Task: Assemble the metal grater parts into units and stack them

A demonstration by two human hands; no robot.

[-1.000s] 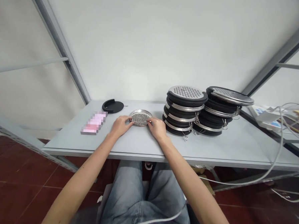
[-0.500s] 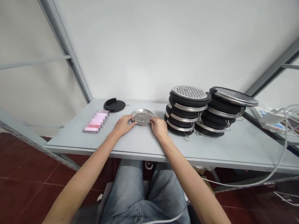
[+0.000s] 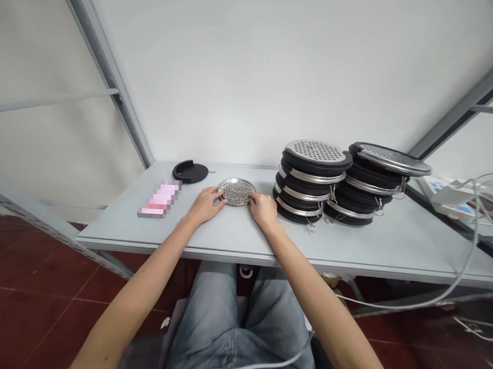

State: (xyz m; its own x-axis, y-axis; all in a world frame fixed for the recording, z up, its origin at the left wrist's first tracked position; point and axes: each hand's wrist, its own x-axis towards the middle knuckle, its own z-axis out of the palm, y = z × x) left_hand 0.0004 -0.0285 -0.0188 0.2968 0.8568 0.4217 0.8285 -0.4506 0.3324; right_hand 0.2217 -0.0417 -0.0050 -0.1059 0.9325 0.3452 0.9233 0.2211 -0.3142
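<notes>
A round metal grater disc (image 3: 236, 193) with a raised shiny rim lies on the grey shelf (image 3: 227, 236). My left hand (image 3: 206, 205) rests at its left edge, thumb and fingers on the rim. On the right edge, the bent fingers of my right hand (image 3: 263, 208) pinch the rim. Behind and to the left of the disc lies a black round holder (image 3: 191, 172) with a raised edge on one side and a small wire loop.
Two stacks of black holders with metal discs, a nearer stack (image 3: 313, 180) and a farther stack (image 3: 374, 183), stand at right. A blurred pink item (image 3: 160, 199) lies left. White cables (image 3: 468, 256) cross the shelf's right end.
The view has shifted slightly, so the stacks appear a little farther right. Both hands remain at the disc's edges.
</notes>
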